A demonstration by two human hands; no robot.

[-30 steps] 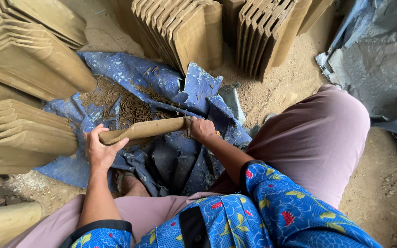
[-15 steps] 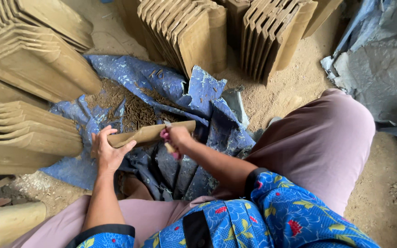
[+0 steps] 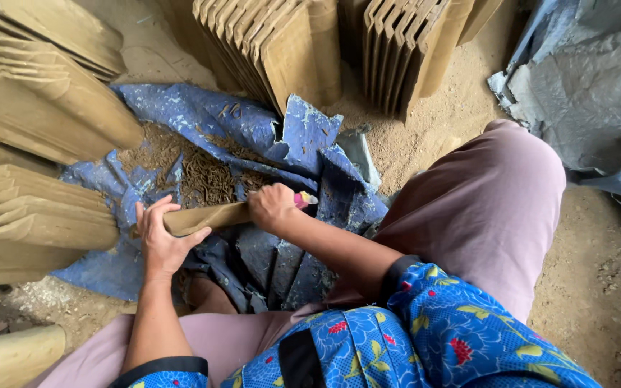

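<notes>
Tile-making yard: stacked clay tiles [image 3: 292, 50], sandy floor [image 3: 440, 129]

Matt, smooth clay tile [image 3: 203, 217] over a crumpled blue plastic sheet [image 3: 203, 115].

One camera only, worn on the head, looking almost straight down. Close to the lap: blue flowered top [image 3: 411, 338] at the bottom edge, pink-clad knee [image 3: 483, 208] on the right side. Both arms reaching forward from the bottom edge, left hand [image 3: 159, 241] and right hand [image 3: 271, 207] near the middle of the view. Blue sheet [image 3: 203, 115] spread on the sandy ground just past the hands. Stacks of clay tiles [image 3: 37, 122] along the left and top edges. Grey sheet [image 3: 583, 79] in the top right corner. No second view to share anything with.
</notes>
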